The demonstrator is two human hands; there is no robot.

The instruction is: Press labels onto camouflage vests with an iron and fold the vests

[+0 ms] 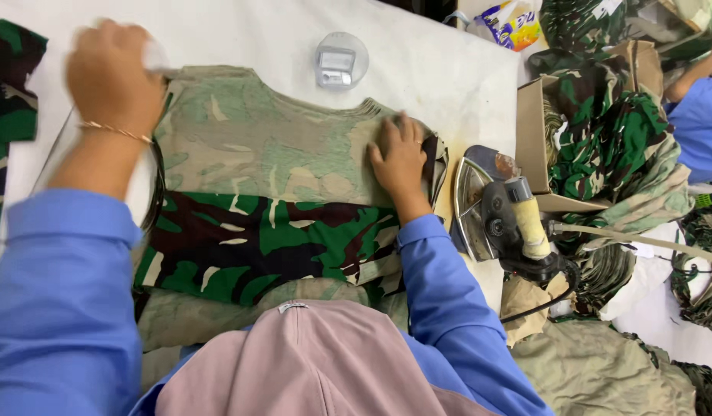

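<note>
On the white ironing table [448, 77], a camouflage garment [271, 192] lies flat at centre, its pale inner side turned up over the darker green print. The right hand [400, 158] presses flat on its edge at 3 o'clock, fingers together. The left hand [113, 73], blurred at 10 o'clock, closes around something white; the finger grip cannot be told. A clothes iron [498, 212] stands at 3 o'clock, a clear plastic holder [340, 62] at 12.

A brown cardboard box [531, 131] stands open at the right of the table, full of green spotty cloth. Behind it, at the top, lies a shiny bag [512, 23] in purple, yellow and orange. A small white label [292, 306] sits on the pink cloth at the bottom.
</note>
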